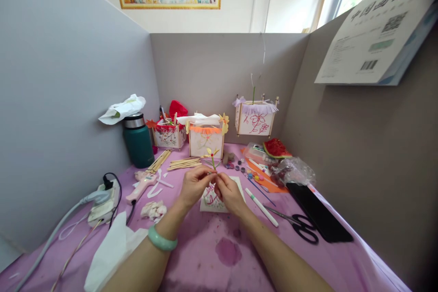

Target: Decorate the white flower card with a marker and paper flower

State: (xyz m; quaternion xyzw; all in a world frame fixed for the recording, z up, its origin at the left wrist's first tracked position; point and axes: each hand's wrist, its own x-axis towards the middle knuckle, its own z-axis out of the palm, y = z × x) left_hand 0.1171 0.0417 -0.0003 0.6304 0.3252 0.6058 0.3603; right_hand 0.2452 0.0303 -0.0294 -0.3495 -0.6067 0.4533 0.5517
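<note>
Between both hands, over the middle of the table, stands a small craft flower (212, 160) with yellow petals, a red centre and a green stem. My left hand (198, 185) pinches the lower stem between thumb and fingers. My right hand (227, 190) is closed at the stem's lower end, its fingertips touching those of the left. Below them lies a white card (214, 207) painted with pink lines, partly covered by the hands. Behind the flower is a paper lantern box (205, 143) with orange fringe.
At left are a teal bottle (138, 146), a pink glue gun (141, 188), a power strip (104, 203) and wooden sticks (185, 163). To the right lie a marker (262, 207), scissors (301, 226) and a black phone (320, 214). A purple-fringed lantern (256, 121) hangs at the back.
</note>
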